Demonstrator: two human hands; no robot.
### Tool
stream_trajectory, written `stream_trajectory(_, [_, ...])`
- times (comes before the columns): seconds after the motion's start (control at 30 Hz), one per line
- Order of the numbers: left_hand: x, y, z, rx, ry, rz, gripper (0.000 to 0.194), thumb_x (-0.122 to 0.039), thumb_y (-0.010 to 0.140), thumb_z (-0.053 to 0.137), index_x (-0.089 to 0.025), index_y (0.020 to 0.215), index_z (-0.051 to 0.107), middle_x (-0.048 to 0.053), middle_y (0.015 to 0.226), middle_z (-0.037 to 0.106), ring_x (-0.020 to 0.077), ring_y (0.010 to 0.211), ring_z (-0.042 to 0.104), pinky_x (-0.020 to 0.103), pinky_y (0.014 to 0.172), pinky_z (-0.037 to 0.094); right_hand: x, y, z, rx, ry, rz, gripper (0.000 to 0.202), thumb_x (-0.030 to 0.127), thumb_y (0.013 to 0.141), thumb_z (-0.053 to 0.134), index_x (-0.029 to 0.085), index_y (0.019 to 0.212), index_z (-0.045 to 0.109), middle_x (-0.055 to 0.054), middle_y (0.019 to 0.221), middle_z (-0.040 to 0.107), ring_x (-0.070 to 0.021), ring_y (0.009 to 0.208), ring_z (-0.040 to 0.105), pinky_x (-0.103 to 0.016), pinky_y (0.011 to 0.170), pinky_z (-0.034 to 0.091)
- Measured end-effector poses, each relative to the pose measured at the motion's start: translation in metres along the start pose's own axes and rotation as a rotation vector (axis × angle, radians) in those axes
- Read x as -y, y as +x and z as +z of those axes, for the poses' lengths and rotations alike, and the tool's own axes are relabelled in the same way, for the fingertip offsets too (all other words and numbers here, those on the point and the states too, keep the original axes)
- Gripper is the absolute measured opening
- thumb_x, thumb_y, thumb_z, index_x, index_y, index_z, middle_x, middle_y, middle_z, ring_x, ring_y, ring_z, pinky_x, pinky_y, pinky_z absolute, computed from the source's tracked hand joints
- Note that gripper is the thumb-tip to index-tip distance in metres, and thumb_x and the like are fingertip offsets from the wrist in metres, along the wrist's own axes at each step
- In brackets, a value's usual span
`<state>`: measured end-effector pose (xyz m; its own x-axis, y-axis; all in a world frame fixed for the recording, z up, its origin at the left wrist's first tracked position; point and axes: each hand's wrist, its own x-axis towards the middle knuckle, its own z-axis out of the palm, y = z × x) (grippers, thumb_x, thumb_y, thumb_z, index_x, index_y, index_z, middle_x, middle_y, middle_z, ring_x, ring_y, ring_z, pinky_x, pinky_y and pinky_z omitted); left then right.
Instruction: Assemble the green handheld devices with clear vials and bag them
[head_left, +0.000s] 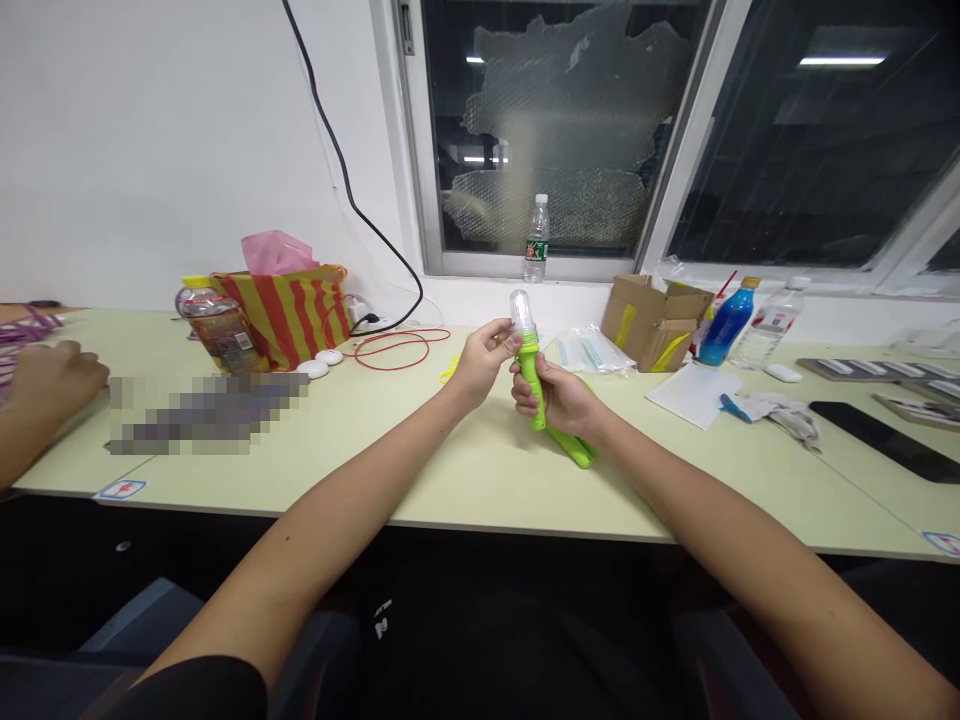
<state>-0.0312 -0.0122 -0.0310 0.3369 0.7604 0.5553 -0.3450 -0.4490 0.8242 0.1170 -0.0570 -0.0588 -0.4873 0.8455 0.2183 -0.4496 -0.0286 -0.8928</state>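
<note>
A lime-green light stick (pixel 530 372) with a clear ribbed dome stands nearly upright above the table, tilted slightly left. Around its handle wrap the fingers of my right hand (pixel 561 398), which is closed. My left hand (pixel 486 362) is closed too, its thumb and fingertips pinching the stick near the collar under the dome. Below my right hand another lime-green piece (pixel 576 450) lies on the table, partly hidden by that hand. Behind my left hand, part of a thin yellow loop (pixel 448 371) shows.
A striped bag (pixel 292 320), a drink bottle (pixel 225 325) and a red cord (pixel 397 350) are at left. A cardboard box (pixel 652 315), bottles, a white sheet (pixel 694 392) and a black phone-like slab (pixel 885 438) are at right. Another person's hand (pixel 56 385) rests far left.
</note>
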Motion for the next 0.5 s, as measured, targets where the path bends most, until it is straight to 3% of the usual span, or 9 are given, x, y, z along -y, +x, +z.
stream_trajectory(0.1, [-0.001,0.001,0.000,0.051,-0.079,-0.070,0.044,-0.048,0.071,0.078,-0.016,0.097,0.064,0.006,0.088,0.067,0.0113,0.068,0.054,0.027,0.066,0.044,0.002,-0.001,0.000,0.037,0.065,0.065,0.032,0.050,0.092,0.052,0.019,0.094,0.058,0.003,0.063,0.043,-0.0104,0.049,0.034,-0.024,0.047,0.034])
stream_trajectory(0.2, [-0.003,0.000,0.001,0.094,-0.126,-0.112,0.041,-0.047,0.073,0.076,-0.015,0.096,0.064,0.007,0.090,0.067,0.0116,0.069,0.055,0.027,0.065,0.044,-0.001,0.000,0.001,0.006,0.074,0.025,0.029,0.049,0.090,0.057,0.021,0.097,0.058,0.001,0.068,0.049,-0.0119,0.055,0.042,-0.027,0.054,0.041])
stream_trajectory(0.33, [-0.002,-0.003,0.004,0.019,-0.036,-0.119,0.042,-0.046,0.073,0.076,-0.015,0.099,0.064,0.003,0.082,0.063,0.0116,0.068,0.056,0.024,0.059,0.044,-0.008,0.004,0.002,-0.134,-0.039,-0.101,0.032,0.048,0.082,0.069,0.021,0.095,0.059,-0.001,0.076,0.057,-0.0145,0.065,0.052,-0.029,0.063,0.046])
stream_trajectory(0.5, [0.004,-0.003,0.005,-0.075,-0.062,-0.147,0.048,-0.042,0.064,0.084,-0.014,0.098,0.064,0.001,0.078,0.061,0.0109,0.064,0.055,0.024,0.054,0.044,-0.015,0.006,0.003,-0.206,-0.134,-0.198,0.036,0.051,0.076,0.074,0.022,0.091,0.058,0.000,0.076,0.058,-0.0131,0.066,0.053,-0.028,0.063,0.046])
